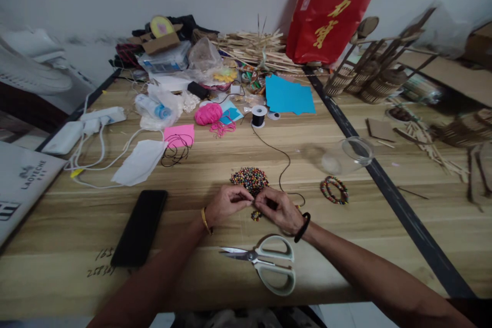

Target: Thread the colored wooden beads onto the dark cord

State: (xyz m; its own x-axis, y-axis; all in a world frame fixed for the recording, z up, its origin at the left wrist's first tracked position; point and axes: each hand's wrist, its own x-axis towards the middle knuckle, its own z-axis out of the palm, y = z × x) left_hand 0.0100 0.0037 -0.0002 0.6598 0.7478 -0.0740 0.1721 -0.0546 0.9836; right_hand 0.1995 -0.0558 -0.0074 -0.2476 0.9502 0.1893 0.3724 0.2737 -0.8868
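Observation:
Both hands meet just in front of a heap of multicoloured beads (pixel 251 178) on the wooden table. My left hand (pixel 229 202) pinches at its fingertips, most likely on the end of the thin black cord (pixel 289 160), though the spot is tiny. My right hand (pixel 280 208) also pinches the cord, its fingertips touching or nearly touching the left ones. A few strung beads (pixel 256 215) hang or lie just below the fingers. From the right hand the cord runs back to a spool of black cord (pixel 259 116). Scissors (pixel 261 261) lie nearer me.
A finished bead bracelet (pixel 334 190) and a clear plastic jar (pixel 348 156) lie to the right. A black phone (pixel 140 228) is at left. Pink yarn (pixel 208 114), blue paper (pixel 290 95) and wooden sticks (pixel 253 48) crowd the back. A white power strip (pixel 103 115) trails cables.

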